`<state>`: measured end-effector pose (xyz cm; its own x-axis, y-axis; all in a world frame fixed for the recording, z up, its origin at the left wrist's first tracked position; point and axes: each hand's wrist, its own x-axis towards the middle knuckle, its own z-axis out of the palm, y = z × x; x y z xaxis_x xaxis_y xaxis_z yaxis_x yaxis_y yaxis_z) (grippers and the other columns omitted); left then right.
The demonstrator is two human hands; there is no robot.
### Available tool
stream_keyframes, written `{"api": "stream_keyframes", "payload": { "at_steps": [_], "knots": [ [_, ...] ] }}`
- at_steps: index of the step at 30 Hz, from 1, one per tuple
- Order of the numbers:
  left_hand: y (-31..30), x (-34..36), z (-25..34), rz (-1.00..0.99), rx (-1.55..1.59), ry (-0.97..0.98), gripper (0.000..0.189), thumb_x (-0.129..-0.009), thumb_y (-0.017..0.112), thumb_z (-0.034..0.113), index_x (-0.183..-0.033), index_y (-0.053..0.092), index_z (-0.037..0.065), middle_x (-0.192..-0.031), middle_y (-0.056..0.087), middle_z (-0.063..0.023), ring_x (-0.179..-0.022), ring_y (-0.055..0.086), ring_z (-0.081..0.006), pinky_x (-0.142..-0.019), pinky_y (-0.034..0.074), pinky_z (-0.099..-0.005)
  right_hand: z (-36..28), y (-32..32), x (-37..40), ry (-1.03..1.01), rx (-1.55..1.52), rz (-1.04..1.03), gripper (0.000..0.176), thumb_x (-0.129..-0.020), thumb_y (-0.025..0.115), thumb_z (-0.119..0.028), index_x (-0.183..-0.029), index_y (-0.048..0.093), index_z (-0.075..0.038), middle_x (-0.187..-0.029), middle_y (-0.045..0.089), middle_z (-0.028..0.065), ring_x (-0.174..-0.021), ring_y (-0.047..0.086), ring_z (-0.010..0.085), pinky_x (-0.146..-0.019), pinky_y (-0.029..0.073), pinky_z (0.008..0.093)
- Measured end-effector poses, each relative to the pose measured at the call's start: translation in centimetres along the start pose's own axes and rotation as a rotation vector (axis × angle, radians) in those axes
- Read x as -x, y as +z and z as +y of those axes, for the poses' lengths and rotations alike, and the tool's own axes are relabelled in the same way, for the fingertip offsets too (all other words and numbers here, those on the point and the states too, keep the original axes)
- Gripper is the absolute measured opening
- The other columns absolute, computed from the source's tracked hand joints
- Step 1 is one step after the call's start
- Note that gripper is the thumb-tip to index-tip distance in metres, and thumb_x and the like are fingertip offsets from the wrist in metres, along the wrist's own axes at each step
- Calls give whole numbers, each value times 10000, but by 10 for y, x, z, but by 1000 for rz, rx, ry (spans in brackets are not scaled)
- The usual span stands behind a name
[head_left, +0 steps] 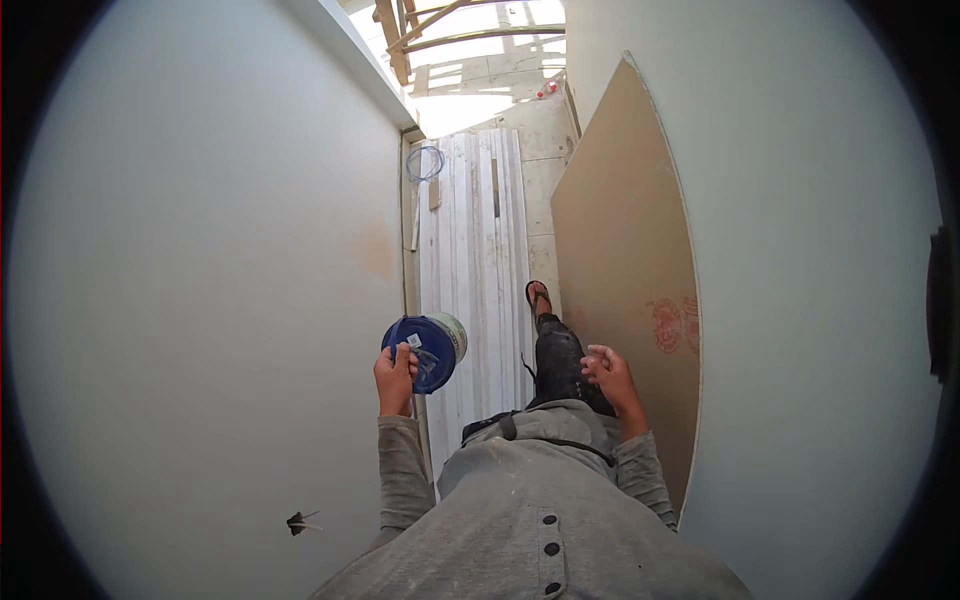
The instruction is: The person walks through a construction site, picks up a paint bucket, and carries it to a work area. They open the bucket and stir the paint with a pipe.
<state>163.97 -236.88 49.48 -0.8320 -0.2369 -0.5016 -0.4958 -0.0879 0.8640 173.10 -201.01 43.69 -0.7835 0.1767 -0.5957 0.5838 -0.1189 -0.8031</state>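
My left hand is closed around the handle of a bucket, which hangs in front of me on the left. The bucket has a dark blue lid and a pale printed side, and a small light label lies on its top. My right hand is held out at my right side, fingers partly curled and apart, with nothing in it. It hovers by my thigh, near a brown board that leans along the right wall.
Long white panels lie on the floor to the left of my sandalled foot. A coil of blue wire rests on their far end. Wooden pieces stand in the bright opening ahead. Wires poke from a hole in the left wall.
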Motion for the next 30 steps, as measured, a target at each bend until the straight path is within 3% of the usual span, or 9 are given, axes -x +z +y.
{"api": "stream_keyframes", "payload": {
  "at_steps": [6,9,13,19,22,26,28,30],
  "knots": [
    [70,-145,44,147,-86,-69,244,-919,620,268,-790,530,81,-634,534,20,-505,455,-49,-446,358,-200,-86,-3,-153,-25,12,34,368,-892,577,-142,-1212,517,30,-963,653,102,-779,599,106,-654,482,224],
    [107,-209,96,143,-96,-90,244,-908,634,264,-788,527,81,-632,536,16,-502,457,-50,-448,359,-199,-178,9,-201,-25,-62,47,391,-892,589,-160,-1224,507,28,-988,649,105,-804,599,109,-681,487,235],
    [158,-279,152,136,-49,-67,257,-907,631,280,-781,526,82,-630,535,17,-501,458,-51,-447,355,-201,-254,-2,-283,-72,25,-19,404,-899,584,-177,-1239,495,25,-1018,644,104,-835,600,114,-714,489,245],
    [244,-404,185,119,41,-63,327,-938,555,370,-760,525,97,-590,506,19,-451,394,-44,-411,281,-204,-335,-16,-422,-80,-107,-71,413,-914,571,-202,-1256,481,10,-1054,642,104,-864,611,124,-734,488,247],
    [283,-478,197,147,-14,-57,339,-955,509,333,-737,544,76,-572,502,10,-444,389,-54,-411,274,-220,-376,-20,-501,-93,-181,-49,417,-912,576,-212,-1256,482,3,-1055,640,99,-866,613,123,-730,484,239],
    [366,-591,255,197,-58,-48,346,-961,467,286,-731,568,48,-565,501,6,-469,413,-69,-442,300,-235,-472,-39,-642,-106,-50,-52,397,-920,555,-221,-1246,481,-9,-1059,636,93,-883,618,139,-749,493,261],
    [382,-603,286,189,-22,-92,329,-962,458,292,-792,579,37,-574,499,12,-468,401,-62,-438,298,-226,-494,-44,-659,-36,25,-77,398,-918,556,-220,-1247,480,-9,-1056,636,93,-875,618,138,-739,491,259],
    [398,-623,320,231,-3,-79,319,-960,462,292,-803,577,39,-583,499,13,-469,394,-56,-431,291,-222,-543,-44,-721,-162,93,-150,398,-911,555,-199,-1253,476,-13,-1055,637,91,-864,618,131,-721,489,256]
  ]
}}
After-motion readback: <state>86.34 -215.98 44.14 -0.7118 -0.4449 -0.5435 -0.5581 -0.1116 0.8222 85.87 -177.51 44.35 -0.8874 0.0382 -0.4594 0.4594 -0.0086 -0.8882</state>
